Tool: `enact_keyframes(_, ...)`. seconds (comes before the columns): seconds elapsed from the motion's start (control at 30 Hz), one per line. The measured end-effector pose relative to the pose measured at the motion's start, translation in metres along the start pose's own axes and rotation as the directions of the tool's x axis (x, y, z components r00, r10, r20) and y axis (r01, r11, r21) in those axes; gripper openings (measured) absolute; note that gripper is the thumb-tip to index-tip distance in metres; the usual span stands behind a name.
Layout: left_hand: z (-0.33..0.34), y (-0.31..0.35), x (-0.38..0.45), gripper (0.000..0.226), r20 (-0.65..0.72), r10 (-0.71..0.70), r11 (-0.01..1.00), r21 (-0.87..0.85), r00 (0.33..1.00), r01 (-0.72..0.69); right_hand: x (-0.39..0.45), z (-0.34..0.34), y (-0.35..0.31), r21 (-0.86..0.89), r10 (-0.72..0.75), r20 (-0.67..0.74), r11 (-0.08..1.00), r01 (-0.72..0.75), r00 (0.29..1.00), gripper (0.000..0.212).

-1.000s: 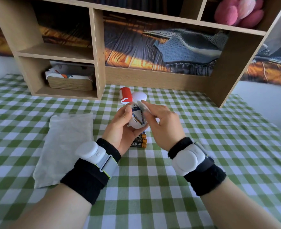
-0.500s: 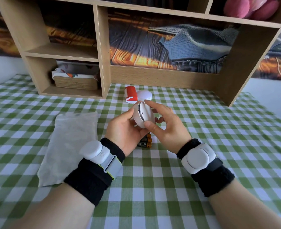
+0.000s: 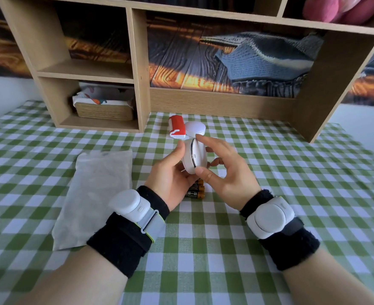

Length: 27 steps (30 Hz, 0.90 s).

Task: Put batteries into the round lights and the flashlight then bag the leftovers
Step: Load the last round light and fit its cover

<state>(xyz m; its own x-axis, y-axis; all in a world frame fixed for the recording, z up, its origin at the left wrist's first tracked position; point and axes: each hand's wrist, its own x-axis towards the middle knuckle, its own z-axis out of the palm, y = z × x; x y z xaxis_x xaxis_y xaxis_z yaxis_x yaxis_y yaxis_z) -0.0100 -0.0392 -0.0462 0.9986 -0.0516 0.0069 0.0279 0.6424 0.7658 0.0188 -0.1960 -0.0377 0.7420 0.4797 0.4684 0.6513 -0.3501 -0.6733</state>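
A white round light [image 3: 193,157] is held on edge above the table, its two halves closed together. My left hand [image 3: 173,175] cups it from the left with the thumb on top. My right hand [image 3: 223,172] pinches its right half between forefinger and thumb. Under my hands lie black-and-gold batteries [image 3: 195,190], partly hidden. A second white round light [image 3: 196,128] rests farther back, beside a red-and-white flashlight [image 3: 177,127]. A frosted plastic bag [image 3: 98,194] lies flat to the left.
A wooden shelf unit [image 3: 139,84] stands across the back of the green checked tablecloth [image 3: 203,249]. Its lower left compartment holds a woven basket [image 3: 104,111]. A pink plush toy [image 3: 336,7] sits on the top right shelf.
One second ago the light was open with its battery bay showing. The cover has since been closed onto it, and both hands now hold the shut light slightly higher.
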Motion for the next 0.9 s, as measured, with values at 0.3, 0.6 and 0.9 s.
enact_keyframes(0.3, 0.0021, -0.0014, -0.0005, 0.051, 0.035, 0.017, 0.999, 0.049, 0.999, -0.019, 0.0001, 0.0011, 0.0006, 0.009, 0.036, 0.01, 0.999, -0.036, 0.999, 0.063)
enact_keyframes(0.6, 0.0024, -0.0023, -0.0006, 0.05, 0.062, 0.043, 0.998, 0.053, 0.997, -0.046, -0.0007, 0.0013, -0.0006, 0.04, 0.049, -0.007, 0.998, -0.048, 0.999, 0.062)
enact_keyframes(0.9, 0.001, -0.004, -0.0012, 0.049, 0.039, 0.083, 0.99, 0.108, 0.996, -0.087, -0.0012, 0.0028, 0.001, 0.048, 0.082, -0.004, 0.996, -0.081, 0.997, 0.056)
